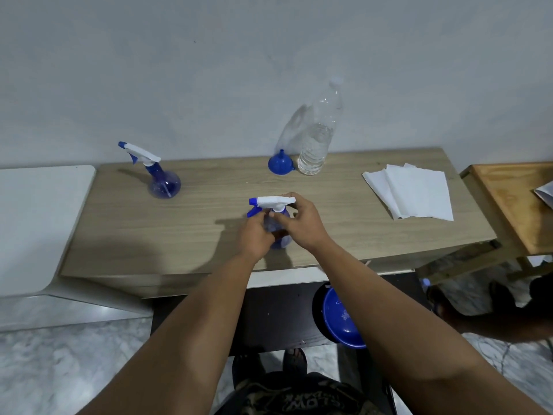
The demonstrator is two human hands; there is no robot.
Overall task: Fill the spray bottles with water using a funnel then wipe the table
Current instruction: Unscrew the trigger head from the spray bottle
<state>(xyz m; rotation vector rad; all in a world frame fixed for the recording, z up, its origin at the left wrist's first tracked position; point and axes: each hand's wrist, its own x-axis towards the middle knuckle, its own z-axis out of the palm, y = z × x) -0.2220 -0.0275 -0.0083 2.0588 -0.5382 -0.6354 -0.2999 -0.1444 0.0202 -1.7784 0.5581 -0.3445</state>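
A blue spray bottle (279, 235) with a white trigger head stands near the middle of the wooden table (209, 211). My left hand (256, 235) wraps its round body from the left. My right hand (302, 221) grips the neck just under the white head. A second blue spray bottle (164, 182) stands upright at the back left, untouched. At the back, a blue funnel (280, 164) rests mouth down beside a clear plastic water bottle (317, 139), about half full, with its cap on.
White paper towels (413, 191) lie stacked on the table's right part. A white surface (39, 223) adjoins on the left and a smaller wooden table (514, 202) on the right. A blue basin (342, 317) sits under the table. The wall runs directly behind.
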